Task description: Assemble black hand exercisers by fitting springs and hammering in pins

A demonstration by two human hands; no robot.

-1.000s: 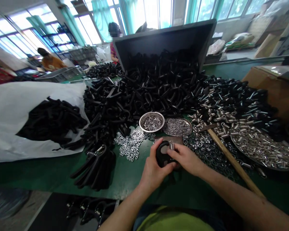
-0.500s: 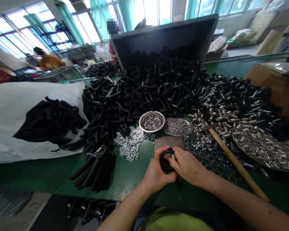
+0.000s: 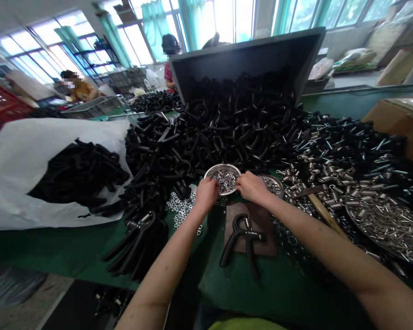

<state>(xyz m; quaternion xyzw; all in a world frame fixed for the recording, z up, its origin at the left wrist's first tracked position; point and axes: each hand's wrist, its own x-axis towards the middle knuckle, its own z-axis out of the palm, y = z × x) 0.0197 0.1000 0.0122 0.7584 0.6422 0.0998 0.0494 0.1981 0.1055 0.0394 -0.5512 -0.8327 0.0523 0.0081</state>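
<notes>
A black hand grip strengthener [image 3: 242, 236] with a coil spring lies partly on a flat metal plate [image 3: 268, 247] in front of me. Beyond it stands a round metal bowl [image 3: 223, 166] of small shiny metal parts. My left hand [image 3: 207, 195] is at the bowl's left front rim, fingertips pinched together. At the right rim is my right hand [image 3: 253, 187], its fingers curled closed, partly covering a second metal dish [image 3: 281, 190] of small parts. What either hand pinches is too small or hidden to make out. Small metal nuts [image 3: 181, 208] lie left of my left hand.
Black grip handles [image 3: 220, 133] spill from a tipped grey bin [image 3: 248, 50]. A white sack [image 3: 13, 183] and stacked grips [image 3: 137, 247] lie left. Springs [image 3: 333, 174], a tray of metal pins [image 3: 388, 229] and a hammer [image 3: 325, 211] lie right. Two people work in the background.
Both hands have let go of the hand grip strengthener, which now lies on the plate. They have moved forward and apart to the metal bowl. The view has shifted slightly.
</notes>
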